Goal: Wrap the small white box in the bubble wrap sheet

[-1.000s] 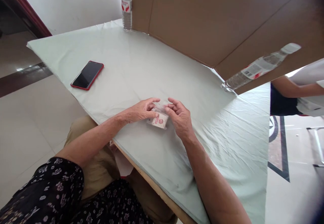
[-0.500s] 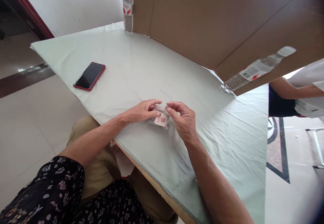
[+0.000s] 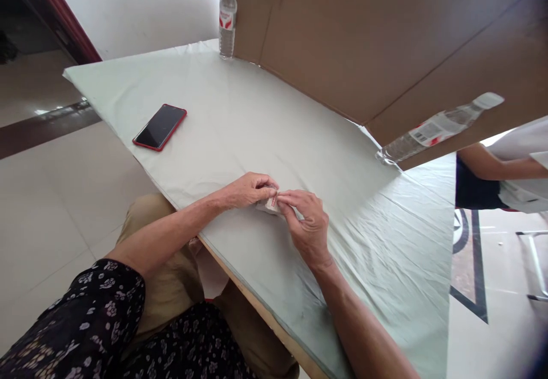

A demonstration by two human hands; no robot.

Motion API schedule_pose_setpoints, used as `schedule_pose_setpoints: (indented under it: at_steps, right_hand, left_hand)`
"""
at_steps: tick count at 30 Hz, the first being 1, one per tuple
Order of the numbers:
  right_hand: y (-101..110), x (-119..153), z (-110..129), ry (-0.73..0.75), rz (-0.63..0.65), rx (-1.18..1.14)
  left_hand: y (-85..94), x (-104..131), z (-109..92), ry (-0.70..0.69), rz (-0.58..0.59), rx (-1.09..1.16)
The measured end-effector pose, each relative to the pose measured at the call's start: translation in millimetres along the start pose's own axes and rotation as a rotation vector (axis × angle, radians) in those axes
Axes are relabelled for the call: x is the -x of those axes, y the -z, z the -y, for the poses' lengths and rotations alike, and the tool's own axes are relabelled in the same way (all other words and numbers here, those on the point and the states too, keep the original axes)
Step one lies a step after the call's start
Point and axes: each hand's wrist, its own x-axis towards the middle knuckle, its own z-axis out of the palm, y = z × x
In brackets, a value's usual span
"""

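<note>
The step in hand seems to be delicate work on the small packet (image 3: 272,205), at four o'clock from the left hand (image 3: 250,189) and ten o'clock from the right hand (image 3: 306,219); both pinch it, and the next move calls for a steady, gentle hold.

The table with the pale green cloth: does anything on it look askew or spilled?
The right-hand plastic water bottle slants sharply in the picture, while the far plastic water bottle looks upright; the wide view may exaggerate this. The tablecloth is creased towards the right. I see no spill.
</note>
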Motion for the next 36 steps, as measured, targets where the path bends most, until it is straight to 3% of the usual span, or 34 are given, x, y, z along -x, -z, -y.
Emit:
schedule_pose_setpoints:
  at_steps: [3,6,12,17,20,23,28,36]
  right_hand:
    - [-2,6,-2,0.142,-0.034,0.100]
    - [-1,8,-2,0.181,-0.025,0.099]
    - [9,12,-15,-0.051,-0.030,-0.068]
    - [4,15,-40,-0.209,0.225,-0.147]
    - [-1,14,-45,-0.257,0.312,-0.172]
    - [-2,13,-39,-0.269,0.295,-0.180]
    - [-2,12,-29,-0.264,0.155,-0.110]
    - [-9,15,-39,-0.381,0.200,-0.160]
  left_hand:
    - [-0.8,0,-2,0.004,-0.029,-0.042]
    - [-1.0,0,-3,0.007,-0.057,-0.089]
    - [-0.5,0,-4,0.041,-0.111,-0.060]
    - [0.8,1,-5,0.046,-0.111,-0.080]
    - [0.7,1,-4,0.038,-0.110,-0.080]
    - [-0.7,1,-4,0.015,-0.128,-0.059]
    - [-2.8,-1,-4,-0.034,-0.194,-0.031]
    - [-6.8,-1,-2,-0.066,-0.309,-0.270]
